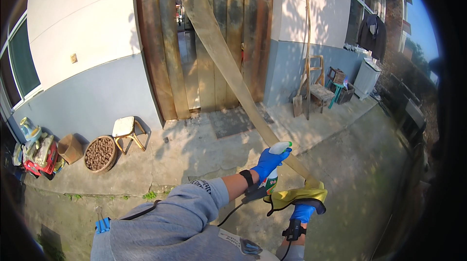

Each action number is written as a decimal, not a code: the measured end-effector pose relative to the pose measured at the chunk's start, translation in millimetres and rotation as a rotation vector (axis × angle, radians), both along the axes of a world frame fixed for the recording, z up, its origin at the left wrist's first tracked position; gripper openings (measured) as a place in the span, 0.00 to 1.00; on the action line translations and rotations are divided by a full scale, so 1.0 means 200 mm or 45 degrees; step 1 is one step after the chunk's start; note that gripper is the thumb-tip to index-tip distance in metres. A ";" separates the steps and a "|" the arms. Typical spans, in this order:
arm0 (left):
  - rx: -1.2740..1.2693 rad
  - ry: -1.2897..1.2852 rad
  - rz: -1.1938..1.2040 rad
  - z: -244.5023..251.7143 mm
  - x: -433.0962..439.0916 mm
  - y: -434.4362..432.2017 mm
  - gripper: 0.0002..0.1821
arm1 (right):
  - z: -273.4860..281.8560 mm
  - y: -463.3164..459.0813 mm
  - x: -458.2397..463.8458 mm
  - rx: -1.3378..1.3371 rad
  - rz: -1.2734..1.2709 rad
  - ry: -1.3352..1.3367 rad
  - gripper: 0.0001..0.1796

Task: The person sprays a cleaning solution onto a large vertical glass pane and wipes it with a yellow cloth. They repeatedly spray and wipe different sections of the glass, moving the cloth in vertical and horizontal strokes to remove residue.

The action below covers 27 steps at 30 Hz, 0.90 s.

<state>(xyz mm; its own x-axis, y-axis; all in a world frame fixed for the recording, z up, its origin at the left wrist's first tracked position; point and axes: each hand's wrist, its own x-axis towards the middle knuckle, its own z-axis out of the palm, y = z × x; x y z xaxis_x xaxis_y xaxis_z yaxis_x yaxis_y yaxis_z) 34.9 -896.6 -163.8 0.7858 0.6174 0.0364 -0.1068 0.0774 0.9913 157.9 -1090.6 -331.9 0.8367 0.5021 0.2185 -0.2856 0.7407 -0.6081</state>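
My left hand [271, 160], in a blue glove, grips a spray bottle [280, 147] with a green-tipped nozzle and a printed label. My right hand [303, 211], also blue-gloved, is partly hidden under a yellow cloth [297, 196] with a dark edge. The cloth is against the lower end of a long, soiled plastic curtain strip [237, 75], which slants down from the top of a doorway. Its end is hidden at the cloth, so the exact grip there cannot be told. Behind it, more stained strips [211, 78] of the curtain hang in the doorway.
A dark mat [228, 121] lies at the threshold. Along the left wall stand a stool [124, 127], a basket of round brown items [99, 154], a bucket [70, 149] and a red toy car [43, 162]. At right are a shovel [297, 105], a wooden chair [321, 92] and a white cabinet [366, 78].
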 end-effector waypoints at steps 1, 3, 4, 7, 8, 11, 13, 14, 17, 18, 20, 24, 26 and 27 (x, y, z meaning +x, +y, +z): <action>-0.001 -0.005 0.019 -0.01 0.01 0.00 0.20 | 0.00 0.02 -0.02 -0.152 -0.040 0.048 0.30; 0.040 0.033 0.014 -0.02 0.03 -0.04 0.19 | -0.04 0.07 -0.15 0.029 0.317 0.406 0.32; 0.062 0.044 0.003 -0.02 0.04 -0.05 0.19 | -0.03 0.10 -0.20 0.412 0.490 0.642 0.33; 0.654 0.322 0.036 -0.02 0.03 -0.08 0.19 | 0.03 0.18 -0.24 1.124 0.957 1.147 0.33; 0.649 0.292 0.013 -0.03 0.01 -0.09 0.19 | 0.06 0.21 -0.24 0.901 0.931 0.836 0.33; 0.929 0.348 0.070 -0.03 0.00 -0.12 0.19 | 0.16 0.30 -0.18 -0.010 0.535 0.033 0.29; 0.676 0.320 0.090 -0.05 -0.04 -0.13 0.20 | 0.22 0.40 -0.19 -0.182 0.376 -0.015 0.28; 0.567 0.291 0.105 -0.05 -0.05 -0.13 0.21 | 0.25 0.45 -0.19 -0.266 0.294 -0.047 0.27; 0.368 0.216 0.132 -0.07 -0.06 -0.12 0.23 | 0.31 0.51 -0.21 -0.167 0.300 0.293 0.24; 0.299 0.161 0.139 -0.08 -0.07 -0.12 0.23 | 0.32 0.51 -0.21 -0.024 0.397 0.395 0.23; 0.204 0.113 0.109 -0.10 -0.07 -0.11 0.23 | 0.32 0.48 -0.20 -0.231 0.267 0.455 0.26; 0.068 0.045 -0.067 -0.09 -0.09 -0.08 0.21 | 0.24 0.38 -0.19 -0.326 0.225 0.425 0.27; -0.026 -0.005 -0.163 -0.05 -0.11 -0.06 0.21 | 0.19 0.36 -0.20 -0.282 0.262 0.439 0.26; -0.074 -0.015 -0.210 -0.02 -0.13 -0.03 0.22 | 0.16 0.36 -0.20 -0.271 0.280 0.442 0.26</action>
<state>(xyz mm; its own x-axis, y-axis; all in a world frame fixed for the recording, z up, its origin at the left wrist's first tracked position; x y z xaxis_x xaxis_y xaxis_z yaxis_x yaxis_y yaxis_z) 9.7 -903.6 -167.4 0.8763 0.4816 0.0144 -0.0997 0.1519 0.9834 117.0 -1019.1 -299.9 0.7106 0.6794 -0.1830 -0.6358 0.5087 -0.5805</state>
